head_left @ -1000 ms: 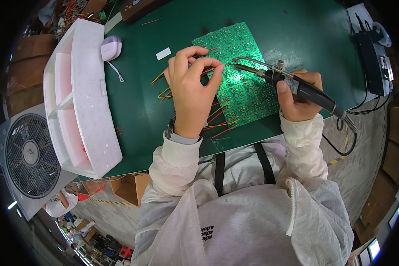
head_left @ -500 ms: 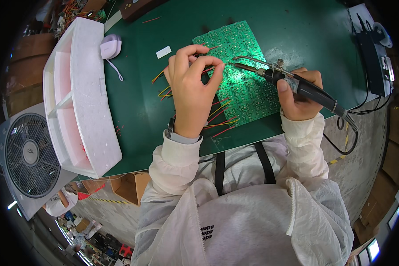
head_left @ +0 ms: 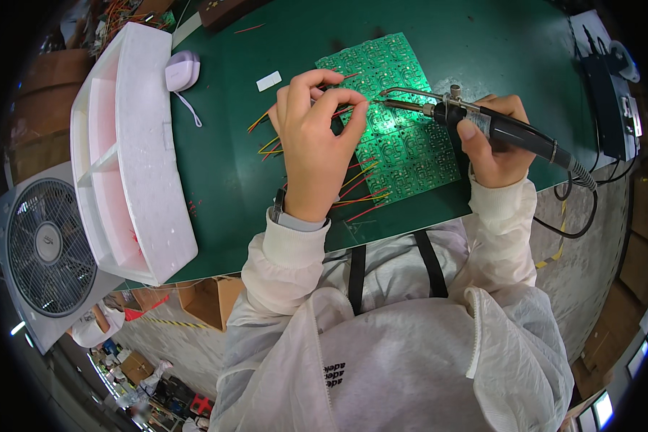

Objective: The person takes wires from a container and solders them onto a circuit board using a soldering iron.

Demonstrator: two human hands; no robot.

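R hand [head_left: 501,155] has shifted outward to the right of the PCB panel [head_left: 410,147] since 0.5 s ago, so the soldering iron [head_left: 514,132] is now lying at a flatter angle; its tip is staying at abt the same spot over the panel. L hand [head_left: 313,137] is holding nearly the same pose.

R forearm is coming up from below the panel's near R corner, wrist roughly straight, fingers wrapping the iron's black handle w/ thumb pressing along its near side. The iron is pointing left across the panel, its metal guide tube [head_left: 414,92] running just above the tip.

L forearm is rising from below the panel's near L corner, back of hand facing up, hand overlapping the panel's L edge. Thumb & index are curving into a loop and closing at the tips, near the iron tip; they look to be gripping a thin red wire [head_left: 345,111], tho contact detail is too small to tell. Other fingers are curling.

Red & yellow wires [head_left: 363,199] are sticking out past the panel's near L edge. White foam tray [head_left: 147,144] is standing well left of the panel, lilac case [head_left: 183,70] touching it.
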